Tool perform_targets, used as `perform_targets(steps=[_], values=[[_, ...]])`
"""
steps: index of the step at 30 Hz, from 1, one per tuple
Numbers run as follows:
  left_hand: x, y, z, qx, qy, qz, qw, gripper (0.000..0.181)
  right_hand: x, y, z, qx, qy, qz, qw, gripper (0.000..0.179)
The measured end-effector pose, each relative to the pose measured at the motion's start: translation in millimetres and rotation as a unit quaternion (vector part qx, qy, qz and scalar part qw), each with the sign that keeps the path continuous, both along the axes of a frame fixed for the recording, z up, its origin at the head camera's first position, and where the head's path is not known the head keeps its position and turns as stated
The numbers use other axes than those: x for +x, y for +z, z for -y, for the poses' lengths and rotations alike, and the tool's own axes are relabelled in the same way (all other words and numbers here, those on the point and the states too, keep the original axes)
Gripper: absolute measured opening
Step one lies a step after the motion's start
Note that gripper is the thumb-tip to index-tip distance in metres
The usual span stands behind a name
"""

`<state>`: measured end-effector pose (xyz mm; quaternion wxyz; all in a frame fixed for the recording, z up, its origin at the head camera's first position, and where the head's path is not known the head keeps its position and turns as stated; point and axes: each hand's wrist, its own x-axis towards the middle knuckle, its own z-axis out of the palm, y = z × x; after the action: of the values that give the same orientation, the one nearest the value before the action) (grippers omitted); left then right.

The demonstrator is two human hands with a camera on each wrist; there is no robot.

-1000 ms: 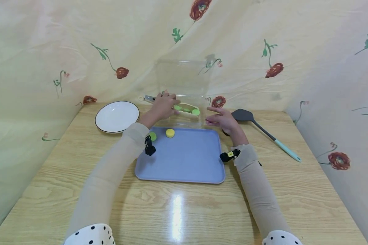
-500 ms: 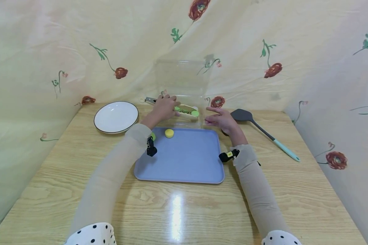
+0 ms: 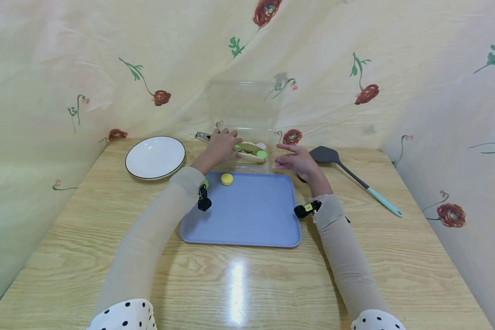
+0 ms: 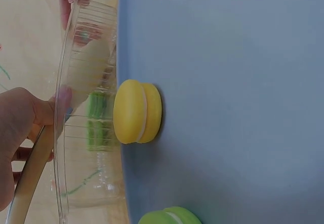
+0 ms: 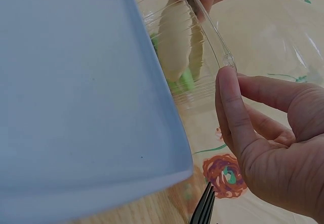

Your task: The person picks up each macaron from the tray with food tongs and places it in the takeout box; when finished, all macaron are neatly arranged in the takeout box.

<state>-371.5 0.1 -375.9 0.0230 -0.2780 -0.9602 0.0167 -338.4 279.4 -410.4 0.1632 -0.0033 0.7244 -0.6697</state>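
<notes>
My left hand (image 3: 221, 145) grips one end of a long cream bun (image 3: 252, 158), split and lined with green slices. The bun is tilted inside a clear plastic box (image 3: 247, 168), whose lid (image 3: 245, 103) stands raised behind it. Through the box wall in the left wrist view, green macarons (image 4: 96, 107) show under the bun. A pale pink round piece (image 3: 261, 145) peeks out behind the bun in the head view. My right hand (image 5: 273, 133) pinches the box's right rim between thumb and fingers.
In front of the box lies a blue tray (image 3: 247, 211) with a yellow macaron (image 3: 227, 178) and a green macaron (image 3: 206, 183). A white plate (image 3: 156, 158) sits left; a turner (image 3: 354, 176) and fork (image 5: 203, 206) lie right. A grey handle (image 3: 203, 135) shows behind the left hand.
The bun's right end has shifted slightly left and down, showing more of the pale pink piece behind it. My right hand keeps its place at the rim.
</notes>
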Motion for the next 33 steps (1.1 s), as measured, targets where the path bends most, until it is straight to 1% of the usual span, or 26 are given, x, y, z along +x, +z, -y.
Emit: perform_targets(steps=[9,16,22,28,33], values=[[2.4,2.1,-1.5,0.004,0.003,-0.002,1.0,0.06,-0.5,0.3,1.1,0.002,-0.002,0.002,1.0,0.058],[0.5,-2.1,-1.7,0.003,0.006,0.0,1.0,0.062,-0.4,0.3,0.6,-0.004,-0.004,0.004,1.0,0.057],[0.0,-3.1,-1.8,-0.002,0.007,0.005,1.0,0.065,0.1,0.7,1.2,-0.008,-0.003,0.0,1.0,0.057],[-0.4,-4.2,-1.3,-0.004,0.004,0.001,1.0,0.066,-0.2,0.1,1.0,-0.003,-0.001,-0.003,1.0,0.057],[-2.3,-7.4,-1.0,-0.002,0.005,-0.002,1.0,0.072,-0.1,0.1,0.5,0.003,-0.003,-0.003,1.0,0.057]])
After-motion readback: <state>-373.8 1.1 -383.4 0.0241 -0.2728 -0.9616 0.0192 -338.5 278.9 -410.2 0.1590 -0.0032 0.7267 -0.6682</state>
